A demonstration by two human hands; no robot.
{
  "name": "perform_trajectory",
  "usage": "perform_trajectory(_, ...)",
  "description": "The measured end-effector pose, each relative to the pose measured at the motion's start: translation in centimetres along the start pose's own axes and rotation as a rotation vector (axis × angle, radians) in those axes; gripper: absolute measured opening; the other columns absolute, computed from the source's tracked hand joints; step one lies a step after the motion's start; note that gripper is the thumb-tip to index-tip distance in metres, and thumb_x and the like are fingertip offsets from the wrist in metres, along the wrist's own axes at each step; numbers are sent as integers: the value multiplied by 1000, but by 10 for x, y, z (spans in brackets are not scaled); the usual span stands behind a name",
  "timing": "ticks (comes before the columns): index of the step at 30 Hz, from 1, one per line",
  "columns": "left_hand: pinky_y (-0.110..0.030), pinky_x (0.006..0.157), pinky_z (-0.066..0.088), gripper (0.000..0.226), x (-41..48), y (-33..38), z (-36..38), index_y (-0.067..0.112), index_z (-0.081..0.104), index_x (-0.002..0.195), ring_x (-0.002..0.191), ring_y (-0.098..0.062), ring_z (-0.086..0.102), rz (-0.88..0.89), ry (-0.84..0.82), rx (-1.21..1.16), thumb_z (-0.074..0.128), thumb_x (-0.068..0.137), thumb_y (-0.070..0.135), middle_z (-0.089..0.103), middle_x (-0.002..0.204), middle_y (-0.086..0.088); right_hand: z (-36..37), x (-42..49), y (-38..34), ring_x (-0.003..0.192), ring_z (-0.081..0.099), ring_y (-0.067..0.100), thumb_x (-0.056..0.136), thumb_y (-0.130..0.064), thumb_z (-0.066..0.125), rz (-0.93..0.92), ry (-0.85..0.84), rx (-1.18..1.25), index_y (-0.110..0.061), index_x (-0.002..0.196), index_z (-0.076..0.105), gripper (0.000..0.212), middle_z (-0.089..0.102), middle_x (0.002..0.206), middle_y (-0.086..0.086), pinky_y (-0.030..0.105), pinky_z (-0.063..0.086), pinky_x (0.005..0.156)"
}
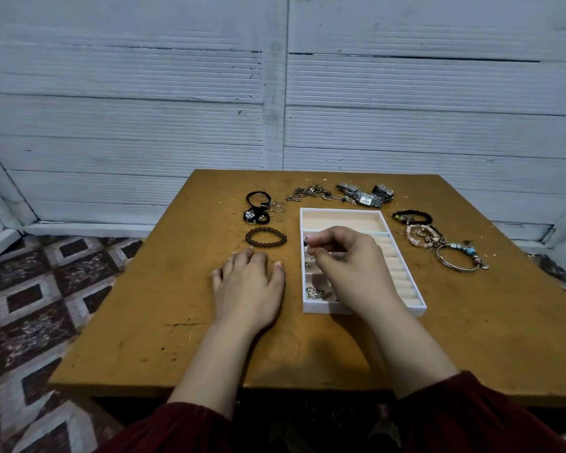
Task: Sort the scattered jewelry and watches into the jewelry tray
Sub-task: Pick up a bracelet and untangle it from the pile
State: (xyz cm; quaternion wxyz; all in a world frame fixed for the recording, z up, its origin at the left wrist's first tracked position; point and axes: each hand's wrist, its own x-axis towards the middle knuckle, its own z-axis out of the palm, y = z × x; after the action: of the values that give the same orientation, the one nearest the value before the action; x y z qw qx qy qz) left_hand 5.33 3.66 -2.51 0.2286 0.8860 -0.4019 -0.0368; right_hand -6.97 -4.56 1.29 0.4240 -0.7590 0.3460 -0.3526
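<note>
From over the person's shoulders, the white tray [340, 210] sat on the brown table [177, 322], a little right of centre. The right hand [350, 266] hung over the tray's left-hand compartments, its fingers curled and thumb and forefinger pinched together on what looked like a small silver piece [306, 249], too small to name. The left hand [249, 286] lay flat on the table just left of the tray, fingers straight, holding nothing. The two hands were apart, with the tray's left wall between them. A few small silver bits [314, 293] lay in the near-left compartment, and the padded ring rolls [402, 282] down the right side looked bare. I'd judge the sorting barely begun, because nearly everything was outside the tray. A brown beaded bracelet [266, 237] lay just beyond the left hand. Black bands [257, 207] with some thin rings [276, 207] were farther back. A tangle of chains [311, 192] and the metal watches [366, 194] lay along the far edge. To the right were a dark bracelet [412, 217], pink beaded bracelets [422, 238] and a bangle [459, 259] with blue charms. The large far compartment appeared empty, so the watches and bracelets had all yet to go in.
</note>
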Motion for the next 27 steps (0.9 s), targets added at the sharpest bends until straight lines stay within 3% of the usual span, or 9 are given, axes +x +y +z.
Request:
perform_trajectory(5,-42,96,36,39,17,2,-18,23,60,118,117,-30,48,-84,49,-52,34,97,44,61,121,-7,18,17,-12,78,64,9,83,-14,60,-66,-11,-65,-33,78,65,21,70,81,-11,34,54,75)
perform_trajectory(9,-39,82,49,31,43,-6,-24,19,65,103,103,-37,58,-110,106,-163,43,93,39,67,107,-15,32,37,-20,79,59,10,85,-21,60,-134,-67,-269,-30,91,67,13,69,88,-14,29,46,73)
perform_trajectory(14,-33,73,43,21,72,-17,-23,21,64,103,100,-34,59,-157,196,-262,48,93,28,68,104,-11,48,67,-24,106,54,20,88,-25,54,-239,-129,-610,-33,103,65,20,69,101,-11,35,40,92)
perform_trajectory(20,-33,71,43,18,95,-33,-13,22,65,98,96,-32,60,-194,317,-351,49,90,24,69,101,-6,55,92,-20,115,45,24,79,-38,64,-191,-371,-890,-36,103,65,25,66,107,-7,39,28,102)
perform_trajectory(27,-29,72,37,18,117,-34,-12,27,62,103,102,-25,59,-270,252,-288,49,91,31,67,107,1,67,102,-18,110,45,24,74,-39,66,-229,-390,-980,-33,81,67,9,67,97,-6,35,30,93)
